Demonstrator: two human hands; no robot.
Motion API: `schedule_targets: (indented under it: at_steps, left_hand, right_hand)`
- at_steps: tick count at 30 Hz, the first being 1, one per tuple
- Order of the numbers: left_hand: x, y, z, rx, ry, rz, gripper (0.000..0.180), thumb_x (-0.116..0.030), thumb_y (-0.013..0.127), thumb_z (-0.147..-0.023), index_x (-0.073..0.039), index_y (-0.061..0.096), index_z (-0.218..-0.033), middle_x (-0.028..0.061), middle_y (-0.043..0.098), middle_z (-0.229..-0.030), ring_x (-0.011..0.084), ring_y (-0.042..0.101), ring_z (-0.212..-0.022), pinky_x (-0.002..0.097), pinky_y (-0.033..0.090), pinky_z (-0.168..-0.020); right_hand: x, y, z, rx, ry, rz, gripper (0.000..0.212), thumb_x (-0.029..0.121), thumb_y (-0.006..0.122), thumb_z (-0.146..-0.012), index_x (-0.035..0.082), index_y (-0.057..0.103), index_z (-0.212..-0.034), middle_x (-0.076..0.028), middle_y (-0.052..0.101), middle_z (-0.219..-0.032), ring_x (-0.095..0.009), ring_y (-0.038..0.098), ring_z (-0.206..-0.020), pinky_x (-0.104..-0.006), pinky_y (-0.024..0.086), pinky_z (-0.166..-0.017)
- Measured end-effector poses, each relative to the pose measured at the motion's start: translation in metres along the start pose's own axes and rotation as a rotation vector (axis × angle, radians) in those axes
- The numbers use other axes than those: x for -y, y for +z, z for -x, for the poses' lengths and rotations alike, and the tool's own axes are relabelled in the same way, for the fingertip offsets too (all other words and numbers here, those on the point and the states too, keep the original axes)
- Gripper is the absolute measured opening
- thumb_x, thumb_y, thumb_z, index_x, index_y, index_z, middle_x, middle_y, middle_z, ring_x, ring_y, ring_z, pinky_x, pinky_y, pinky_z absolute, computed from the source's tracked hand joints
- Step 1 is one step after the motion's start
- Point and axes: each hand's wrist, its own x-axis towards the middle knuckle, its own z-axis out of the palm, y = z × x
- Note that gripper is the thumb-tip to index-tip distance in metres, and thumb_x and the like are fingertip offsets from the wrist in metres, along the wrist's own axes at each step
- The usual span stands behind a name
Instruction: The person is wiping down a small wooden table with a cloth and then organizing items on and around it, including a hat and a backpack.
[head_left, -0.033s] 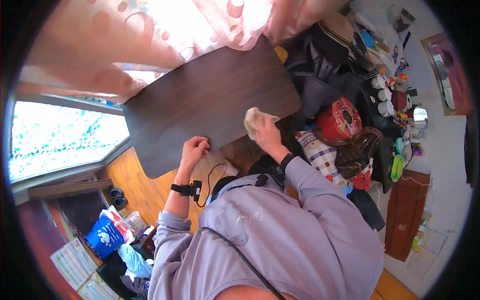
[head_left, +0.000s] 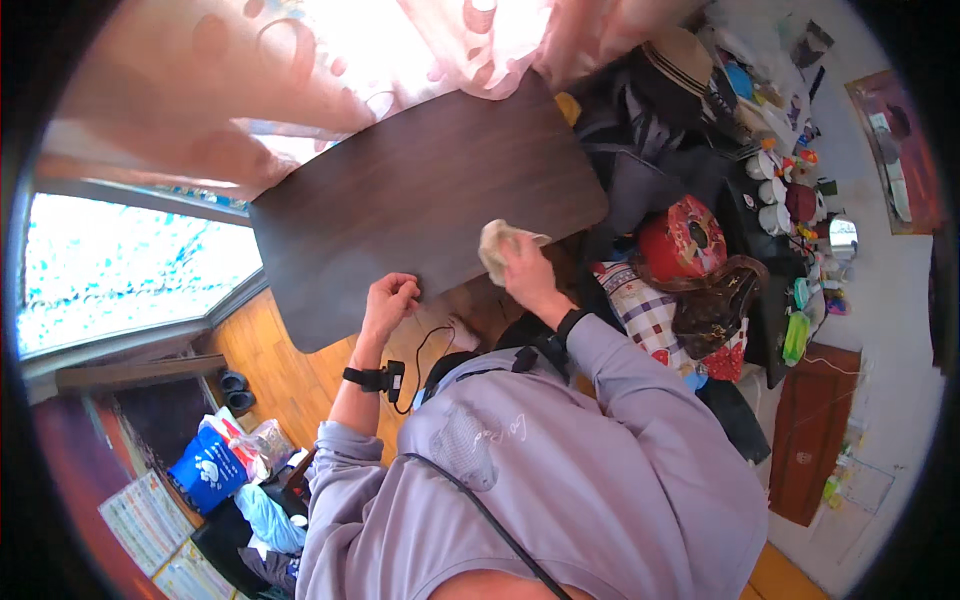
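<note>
A dark brown wooden table (head_left: 430, 180) with rounded corners stands in front of me. My right hand (head_left: 530, 272) is closed on a crumpled beige cloth (head_left: 494, 250) at the table's near edge, right of the middle. The cloth lies against the tabletop, bunched under my fingers. At the same edge, farther left, is my left hand (head_left: 390, 303), its fingers curled and pressed together. Whatever those fingers hold, if anything, is hidden. Both wrists wear black bands.
Pink curtains (head_left: 330, 80) hang over the table's far side. To the right are a red patterned bag (head_left: 665, 250), a brown handbag (head_left: 705, 320) and a checked cloth (head_left: 640, 305). A black cable (head_left: 420, 370) runs below the left hand. Dark shoes (head_left: 236, 392) and a blue bag (head_left: 208, 470) sit at left.
My right hand has shifted slightly left and toward me with the cloth. The left hand stays in about the same place.
</note>
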Motion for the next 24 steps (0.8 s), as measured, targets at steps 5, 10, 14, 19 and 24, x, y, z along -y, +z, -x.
schedule_targets:
  at_steps: [5, 10, 14, 19, 24]
  left_hand:
    - [0.033, -0.030, 0.021, -0.064, -0.007, 0.006, 0.028, -0.019, 0.069, -0.103, 0.001, 0.074, -0.121, 0.0056, 0.077, -0.098, 0.0120, 0.071, -0.078, 0.0275, 0.057, -0.067]
    - [0.045, -0.040, 0.045, -0.125, -0.021, 0.030, 0.027, -0.018, 0.067, -0.103, 0.001, 0.075, -0.120, 0.0052, 0.076, -0.094, 0.0118, 0.071, -0.076, 0.0277, 0.057, -0.064]
    - [0.062, -0.047, 0.068, -0.175, -0.027, 0.132, 0.026, -0.017, 0.066, -0.103, 0.002, 0.074, -0.119, 0.0052, 0.075, -0.093, 0.0119, 0.070, -0.074, 0.0279, 0.057, -0.064]
    - [0.079, -0.046, 0.107, -0.286, -0.058, 0.219, 0.025, -0.018, 0.066, -0.104, 0.001, 0.074, -0.119, 0.0065, 0.076, -0.096, 0.0128, 0.071, -0.077, 0.0278, 0.059, -0.066]
    - [0.102, -0.041, 0.141, -0.315, -0.143, 0.240, 0.026, -0.019, 0.066, -0.106, 0.001, 0.072, -0.122, 0.0074, 0.076, -0.099, 0.0134, 0.071, -0.077, 0.0285, 0.059, -0.066]
  right_hand:
    - [0.083, 0.034, -0.007, 0.140, -0.300, -0.083, 0.053, 0.011, 0.071, -0.087, 0.009, 0.066, -0.139, -0.022, 0.057, -0.139, -0.045, 0.064, -0.123, -0.0510, 0.063, -0.093]
    - [0.102, 0.033, -0.013, 0.334, -0.374, -0.291, 0.050, 0.012, 0.074, -0.087, 0.008, 0.071, -0.136, -0.019, 0.063, -0.135, -0.040, 0.067, -0.120, -0.0488, 0.062, -0.091]
    - [0.081, 0.012, -0.020, 0.678, 0.084, -0.772, 0.035, 0.019, 0.081, -0.087, 0.004, 0.081, -0.118, -0.007, 0.079, -0.104, -0.018, 0.074, -0.098, -0.0362, 0.059, -0.088]
    - [-0.009, -0.026, -0.062, 0.085, 0.351, -0.914, 0.035, 0.011, 0.080, -0.088, 0.000, 0.078, -0.121, -0.010, 0.082, -0.106, -0.019, 0.075, -0.096, -0.0352, 0.059, -0.087]
    - [-0.101, -0.037, -0.059, -0.293, 0.343, -0.150, 0.042, 0.017, 0.072, -0.091, 0.007, 0.073, -0.131, -0.022, 0.074, -0.116, -0.041, 0.071, -0.109, -0.0493, 0.057, -0.094]
